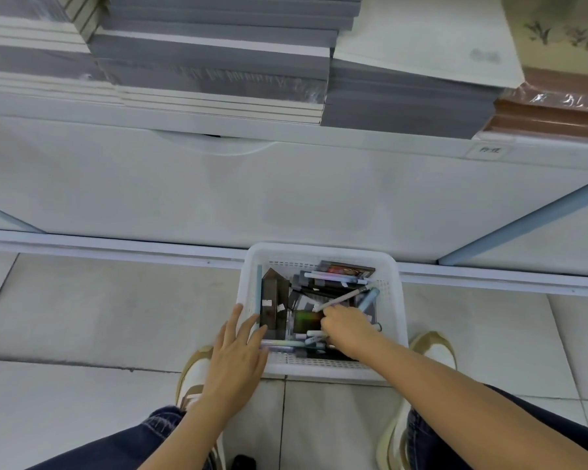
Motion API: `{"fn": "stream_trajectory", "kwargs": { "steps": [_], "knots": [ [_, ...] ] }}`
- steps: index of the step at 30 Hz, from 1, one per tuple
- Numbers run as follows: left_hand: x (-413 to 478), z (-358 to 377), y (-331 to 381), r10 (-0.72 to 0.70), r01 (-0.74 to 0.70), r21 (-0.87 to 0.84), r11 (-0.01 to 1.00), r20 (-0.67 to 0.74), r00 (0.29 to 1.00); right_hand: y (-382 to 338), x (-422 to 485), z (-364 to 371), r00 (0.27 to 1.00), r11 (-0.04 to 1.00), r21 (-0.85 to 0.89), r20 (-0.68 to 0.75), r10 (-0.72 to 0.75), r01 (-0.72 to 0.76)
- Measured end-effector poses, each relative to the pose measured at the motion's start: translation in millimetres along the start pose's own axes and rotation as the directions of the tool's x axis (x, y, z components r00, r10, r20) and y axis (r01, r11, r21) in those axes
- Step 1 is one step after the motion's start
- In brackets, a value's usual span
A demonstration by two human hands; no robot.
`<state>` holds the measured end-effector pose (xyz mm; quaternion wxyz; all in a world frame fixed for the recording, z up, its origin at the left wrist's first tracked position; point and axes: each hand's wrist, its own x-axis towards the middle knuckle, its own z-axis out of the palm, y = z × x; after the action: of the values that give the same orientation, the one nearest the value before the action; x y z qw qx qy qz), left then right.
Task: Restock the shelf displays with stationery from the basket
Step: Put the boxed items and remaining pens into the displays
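Note:
A white perforated basket (pixel 392 300) stands on the tiled floor against the shelf base. It holds several pastel pens, dark notebooks and small dark boxes. My right hand (pixel 345 325) reaches into the basket and pinches a pale pen (pixel 345 297) that slants up to the right. My left hand (pixel 236 347) lies with straight fingers over the basket's left rim, fingertips near a dark brown box (pixel 274 300). Some of the basket's contents are hidden under my right hand.
Above, a white shelf (pixel 218 130) carries stacks of grey notebooks (pixel 218 62), a white pad (pixel 421 35) and brown-edged books (pixel 554 113) at the right. A white cabinet front (pixel 286 191) lies below it. My shoes (pixel 431 347) and jeans flank the basket.

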<state>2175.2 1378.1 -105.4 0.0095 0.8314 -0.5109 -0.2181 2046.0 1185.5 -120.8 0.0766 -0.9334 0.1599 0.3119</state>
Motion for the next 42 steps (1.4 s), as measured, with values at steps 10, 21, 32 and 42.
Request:
{"fn": "stream_trajectory", "kwargs": {
  "steps": [10, 21, 32, 42],
  "knots": [
    [26.0, -34.8, 35.6, -0.089, 0.042, -0.801, 0.598, -0.014, 0.996, 11.6, -5.0, -72.3, 0.978, 0.535, 0.84, -0.176, 0.113, 0.09],
    [33.2, -36.5, 54.9, 0.027, 0.216, -0.965, 0.146, 0.222, 0.975, 14.4, -10.3, -73.4, 0.996, 0.24, 0.971, 0.012, -0.087, 0.009],
    [35.0, -27.2, 43.0, -0.155, 0.312, -0.944, 0.106, 0.294, 0.943, 55.1, -0.1, -8.9, 0.947, 0.699, 0.704, -0.128, 0.295, -0.123],
    [36.6, -19.1, 36.0, -0.25, 0.326, -0.935, 0.142, 0.285, 0.925, 38.7, 2.2, 5.6, 0.917, 0.885, 0.46, -0.314, 0.245, -0.078]
  ]
}}
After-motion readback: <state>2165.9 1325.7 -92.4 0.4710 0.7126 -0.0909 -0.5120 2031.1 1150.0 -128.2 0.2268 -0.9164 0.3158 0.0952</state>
